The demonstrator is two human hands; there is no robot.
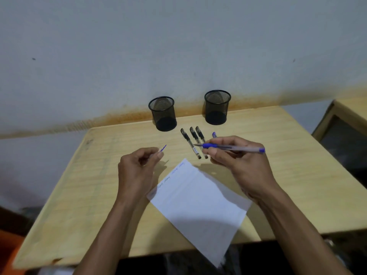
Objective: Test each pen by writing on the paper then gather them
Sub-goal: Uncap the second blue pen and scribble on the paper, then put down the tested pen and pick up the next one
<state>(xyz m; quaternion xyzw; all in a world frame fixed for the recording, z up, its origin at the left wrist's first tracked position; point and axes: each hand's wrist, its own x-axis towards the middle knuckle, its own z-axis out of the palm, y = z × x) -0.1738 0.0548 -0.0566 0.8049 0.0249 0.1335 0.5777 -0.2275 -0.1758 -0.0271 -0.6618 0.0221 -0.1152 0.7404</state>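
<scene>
While a blue pen [231, 147] is pinched in the fingers of the right hand [236, 161] above the table [111, 185], its cap [161, 149] is pinched between the fingertips of the left hand [137, 167], well apart from the pen's bare tip. The paper [198, 203] is laid slantwise below both hands, with a few faint words along its far edge and one corner hanging over the table's near edge. Three black pens [195, 141] are lined up beyond the right hand, and another blue one [214, 134] is half hidden behind it. Two mesh cups [162, 114] [217, 108] are set by the wall. Since the sheet is held down by nothing, it could be dragged or pushed off the edge once writing is begun. The small cap could be dropped, and the loose pens could be rolled aside by the right wrist.
</scene>
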